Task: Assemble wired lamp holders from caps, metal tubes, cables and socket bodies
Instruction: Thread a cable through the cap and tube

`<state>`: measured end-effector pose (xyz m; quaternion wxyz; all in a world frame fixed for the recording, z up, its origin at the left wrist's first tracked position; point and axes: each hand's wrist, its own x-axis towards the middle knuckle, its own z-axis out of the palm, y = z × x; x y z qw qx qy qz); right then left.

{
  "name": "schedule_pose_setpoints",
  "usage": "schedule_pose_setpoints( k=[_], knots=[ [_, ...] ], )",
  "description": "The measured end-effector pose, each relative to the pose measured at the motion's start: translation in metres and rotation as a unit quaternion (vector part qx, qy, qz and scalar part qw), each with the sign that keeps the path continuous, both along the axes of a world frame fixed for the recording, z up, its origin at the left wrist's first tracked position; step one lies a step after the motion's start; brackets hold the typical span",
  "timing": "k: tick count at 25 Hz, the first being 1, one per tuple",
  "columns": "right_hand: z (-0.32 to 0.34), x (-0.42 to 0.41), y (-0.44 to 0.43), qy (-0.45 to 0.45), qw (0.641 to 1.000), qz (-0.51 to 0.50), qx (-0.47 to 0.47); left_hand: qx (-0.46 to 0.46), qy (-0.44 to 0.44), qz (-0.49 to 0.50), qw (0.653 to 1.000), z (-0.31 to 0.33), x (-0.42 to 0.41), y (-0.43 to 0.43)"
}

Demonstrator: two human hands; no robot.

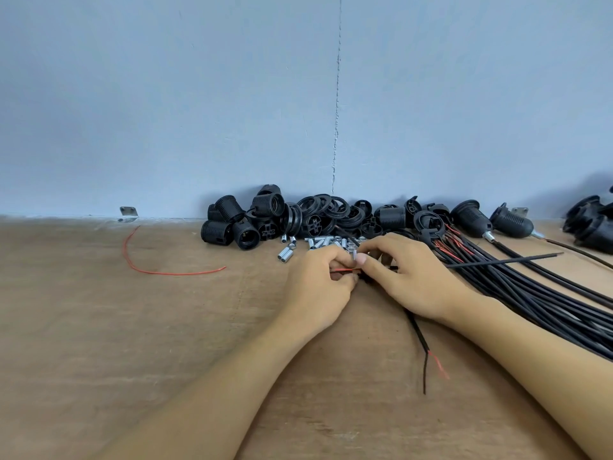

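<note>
My left hand and my right hand meet at the middle of the wooden table. The left fingers pinch the red and black wire ends of a black cable, whose other split end trails toward me. Between my right thumb and fingers stands a small metal tube, just above those wire ends. Loose metal tubes lie just beyond my hands. A heap of black socket bodies and caps is piled against the wall.
A bundle of black cables fans out to the right. Assembled lamp holders lie at the back right, more black parts at the far right edge. A loose red wire curls on the left. A metal bracket sits at the wall.
</note>
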<state>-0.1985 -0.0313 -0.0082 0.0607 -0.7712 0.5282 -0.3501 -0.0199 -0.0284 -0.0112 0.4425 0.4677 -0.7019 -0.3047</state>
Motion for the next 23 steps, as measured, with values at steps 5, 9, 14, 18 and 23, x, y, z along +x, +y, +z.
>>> schedule_pose_setpoints(
  k=[5,9,14,18,23],
  knots=[
    [0.006,-0.012,-0.008,-0.002,0.993,-0.106,-0.056,-0.012,-0.037,0.011,0.999,-0.001,-0.001,0.000],
    [0.012,-0.021,-0.016,0.047,0.973,-0.214,-0.073,-0.015,-0.057,-0.004,0.998,-0.001,-0.004,0.001],
    [0.020,-0.008,-0.047,0.168,0.941,-0.293,-0.022,-0.027,-0.068,-0.010,0.997,0.001,-0.003,0.002],
    [0.029,-0.005,-0.064,0.248,0.912,-0.325,0.040,-0.028,-0.066,-0.015,0.997,0.001,-0.002,0.002],
    [0.034,-0.012,-0.063,0.228,0.922,-0.313,-0.014,-0.017,-0.062,-0.018,0.998,0.002,-0.002,0.003]
  ],
)
